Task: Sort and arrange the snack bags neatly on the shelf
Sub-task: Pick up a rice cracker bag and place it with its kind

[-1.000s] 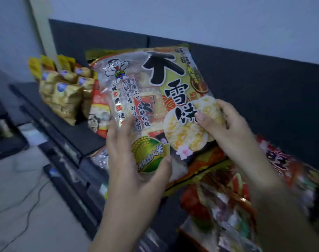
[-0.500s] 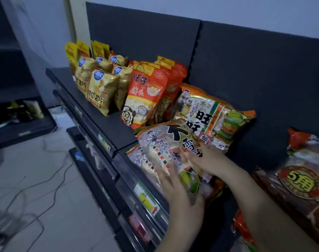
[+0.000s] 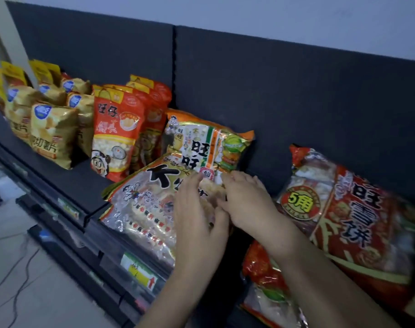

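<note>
— What's behind everything?
— A dark back panel [image 3: 296,91], a pale wall [image 3: 273,17] above it, in dim light.
— And below the panel?
— A grey floor [image 3: 43,299] to the lower left, with thin cables [image 3: 24,268] lying across it.

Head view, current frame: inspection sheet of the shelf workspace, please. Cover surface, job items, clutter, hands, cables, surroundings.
Surface: dark shelf, bags lined along its back panel.
Job's things: gold chip bags upright at far left; red-orange bags upright beside them; orange-and-green bag leaning on the panel; clear-windowed rice cracker bag lying in front of it, reaching the front edge; large red bag at right.
Clutter: nothing seen.
Hands: left hand and right hand rest on the clear-windowed rice cracker bag, fingers roughly straight.
Cables: dark cables on the floor, lower left.
Surroundings: yellow price label on the front rail; pale wall above.
</note>
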Demonstrator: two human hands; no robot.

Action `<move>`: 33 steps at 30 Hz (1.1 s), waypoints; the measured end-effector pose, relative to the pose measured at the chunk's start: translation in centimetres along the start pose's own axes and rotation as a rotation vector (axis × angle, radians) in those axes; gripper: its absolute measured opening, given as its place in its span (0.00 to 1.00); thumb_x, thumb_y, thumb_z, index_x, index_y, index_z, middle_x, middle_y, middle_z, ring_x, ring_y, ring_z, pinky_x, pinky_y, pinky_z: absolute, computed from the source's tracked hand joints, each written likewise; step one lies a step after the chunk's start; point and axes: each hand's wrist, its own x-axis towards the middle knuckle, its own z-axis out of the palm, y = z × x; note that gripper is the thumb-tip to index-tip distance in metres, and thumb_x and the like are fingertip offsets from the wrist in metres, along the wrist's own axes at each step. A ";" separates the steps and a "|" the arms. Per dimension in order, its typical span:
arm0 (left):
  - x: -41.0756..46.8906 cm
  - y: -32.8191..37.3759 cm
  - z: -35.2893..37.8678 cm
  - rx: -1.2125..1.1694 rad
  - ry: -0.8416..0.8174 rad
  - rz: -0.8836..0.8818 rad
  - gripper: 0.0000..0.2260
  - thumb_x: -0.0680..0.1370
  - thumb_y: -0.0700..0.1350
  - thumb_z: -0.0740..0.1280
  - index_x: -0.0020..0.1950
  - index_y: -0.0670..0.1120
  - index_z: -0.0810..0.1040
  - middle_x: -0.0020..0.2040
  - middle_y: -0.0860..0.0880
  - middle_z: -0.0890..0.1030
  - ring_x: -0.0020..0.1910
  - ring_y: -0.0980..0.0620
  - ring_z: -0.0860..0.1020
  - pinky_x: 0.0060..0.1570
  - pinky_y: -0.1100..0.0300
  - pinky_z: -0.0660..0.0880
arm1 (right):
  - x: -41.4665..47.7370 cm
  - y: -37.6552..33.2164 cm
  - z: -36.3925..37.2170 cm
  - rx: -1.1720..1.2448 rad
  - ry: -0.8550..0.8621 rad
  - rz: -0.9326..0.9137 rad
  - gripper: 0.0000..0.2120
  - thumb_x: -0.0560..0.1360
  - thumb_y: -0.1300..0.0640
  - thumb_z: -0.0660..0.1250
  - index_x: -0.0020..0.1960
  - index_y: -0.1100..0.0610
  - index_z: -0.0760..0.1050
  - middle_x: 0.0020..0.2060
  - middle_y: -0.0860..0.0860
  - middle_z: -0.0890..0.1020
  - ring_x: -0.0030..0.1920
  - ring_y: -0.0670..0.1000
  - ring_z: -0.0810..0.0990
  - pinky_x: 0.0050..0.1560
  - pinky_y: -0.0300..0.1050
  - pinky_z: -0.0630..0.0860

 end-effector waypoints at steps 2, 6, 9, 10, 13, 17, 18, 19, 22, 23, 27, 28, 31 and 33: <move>0.9 2.3 0.5 -0.021 -0.055 0.085 0.23 0.73 0.43 0.60 0.69 0.46 0.66 0.63 0.55 0.70 0.65 0.59 0.66 0.67 0.52 0.64 | -2.5 0.8 -3.6 0.120 0.192 -0.096 0.21 0.79 0.51 0.61 0.70 0.54 0.66 0.66 0.51 0.70 0.67 0.53 0.67 0.67 0.47 0.64; 1.9 7.2 2.6 -0.098 -0.120 0.235 0.22 0.73 0.43 0.62 0.67 0.45 0.69 0.62 0.52 0.74 0.63 0.57 0.71 0.63 0.60 0.68 | -7.2 4.0 -10.3 0.105 0.488 -0.076 0.18 0.79 0.51 0.60 0.68 0.51 0.69 0.63 0.47 0.73 0.63 0.49 0.70 0.64 0.46 0.66; 2.2 11.0 5.3 -0.111 -0.214 0.313 0.22 0.73 0.46 0.62 0.67 0.45 0.68 0.62 0.52 0.74 0.62 0.58 0.71 0.59 0.70 0.66 | -11.0 9.2 -12.0 0.068 0.564 0.098 0.18 0.79 0.50 0.60 0.68 0.51 0.68 0.63 0.47 0.73 0.64 0.49 0.70 0.65 0.48 0.66; 1.9 12.3 6.4 -0.119 -0.261 0.342 0.22 0.73 0.46 0.62 0.67 0.46 0.67 0.62 0.52 0.73 0.62 0.58 0.71 0.58 0.71 0.66 | -12.6 11.2 -12.0 0.066 0.591 0.159 0.18 0.79 0.50 0.61 0.68 0.51 0.69 0.62 0.47 0.74 0.64 0.49 0.71 0.64 0.48 0.67; 0.2 16.1 10.4 -0.148 -0.435 0.410 0.22 0.73 0.48 0.64 0.67 0.46 0.68 0.62 0.53 0.72 0.63 0.57 0.71 0.60 0.64 0.66 | -18.2 17.0 -11.6 0.048 0.652 0.391 0.18 0.78 0.51 0.62 0.67 0.54 0.70 0.60 0.49 0.75 0.61 0.51 0.73 0.61 0.50 0.70; -4.5 21.2 16.0 -0.169 -0.681 0.542 0.21 0.76 0.47 0.67 0.68 0.46 0.67 0.67 0.53 0.63 0.70 0.54 0.62 0.66 0.60 0.62 | -26.2 23.7 -11.3 0.021 0.678 0.769 0.17 0.78 0.51 0.62 0.65 0.53 0.70 0.60 0.51 0.75 0.59 0.54 0.74 0.58 0.55 0.72; -6.1 22.3 17.3 -0.169 -0.739 0.553 0.22 0.76 0.45 0.68 0.68 0.46 0.67 0.70 0.51 0.60 0.72 0.53 0.59 0.68 0.59 0.60 | -28.3 25.1 -11.1 0.019 0.689 0.839 0.17 0.79 0.51 0.62 0.65 0.54 0.70 0.60 0.52 0.75 0.58 0.54 0.74 0.57 0.54 0.73; -7.6 23.4 18.6 -0.168 -0.801 0.564 0.22 0.76 0.45 0.67 0.68 0.47 0.67 0.73 0.50 0.56 0.73 0.52 0.56 0.69 0.58 0.59 | -30.3 26.3 -10.8 0.020 0.695 0.908 0.17 0.78 0.51 0.62 0.65 0.54 0.71 0.59 0.52 0.75 0.57 0.54 0.74 0.56 0.53 0.73; -12.5 25.9 22.0 -0.138 -1.022 0.651 0.24 0.77 0.49 0.65 0.71 0.50 0.63 0.75 0.54 0.50 0.74 0.53 0.53 0.70 0.57 0.57 | -36.1 29.3 -9.6 0.051 0.707 1.122 0.17 0.76 0.52 0.64 0.63 0.56 0.72 0.58 0.55 0.76 0.58 0.57 0.74 0.54 0.50 0.72; -14.0 26.5 23.2 -0.109 -1.105 0.689 0.26 0.77 0.51 0.65 0.72 0.49 0.61 0.76 0.54 0.49 0.75 0.53 0.52 0.70 0.56 0.56 | -37.9 30.3 -9.2 0.090 0.721 1.188 0.17 0.75 0.53 0.65 0.63 0.57 0.73 0.58 0.56 0.76 0.58 0.58 0.74 0.54 0.50 0.72; -20.0 28.4 27.6 0.005 -1.409 0.732 0.32 0.77 0.55 0.64 0.76 0.47 0.54 0.78 0.51 0.46 0.76 0.49 0.49 0.72 0.55 0.54 | -43.8 34.0 -7.1 0.261 0.792 1.416 0.21 0.74 0.54 0.68 0.64 0.62 0.72 0.59 0.60 0.76 0.60 0.60 0.74 0.58 0.49 0.70; -21.5 28.6 28.7 0.008 -1.459 0.746 0.32 0.77 0.56 0.64 0.76 0.47 0.55 0.77 0.49 0.49 0.76 0.47 0.50 0.73 0.55 0.55 | -44.9 35.1 -6.4 0.341 0.827 1.456 0.23 0.73 0.54 0.69 0.64 0.63 0.72 0.58 0.61 0.76 0.60 0.60 0.75 0.59 0.48 0.71; -25.8 29.3 31.9 0.043 -1.601 0.771 0.34 0.76 0.55 0.65 0.76 0.43 0.56 0.74 0.45 0.57 0.74 0.45 0.56 0.70 0.56 0.58 | -48.1 39.3 -3.0 0.571 0.944 1.538 0.34 0.60 0.44 0.68 0.61 0.60 0.74 0.57 0.58 0.79 0.56 0.58 0.79 0.60 0.52 0.75; -28.3 29.5 34.0 0.086 -1.684 0.771 0.33 0.76 0.54 0.65 0.75 0.42 0.56 0.74 0.44 0.58 0.74 0.45 0.56 0.71 0.54 0.58 | -49.9 42.0 -0.3 0.673 0.994 1.598 0.36 0.58 0.43 0.68 0.62 0.59 0.74 0.58 0.59 0.78 0.57 0.58 0.78 0.60 0.54 0.76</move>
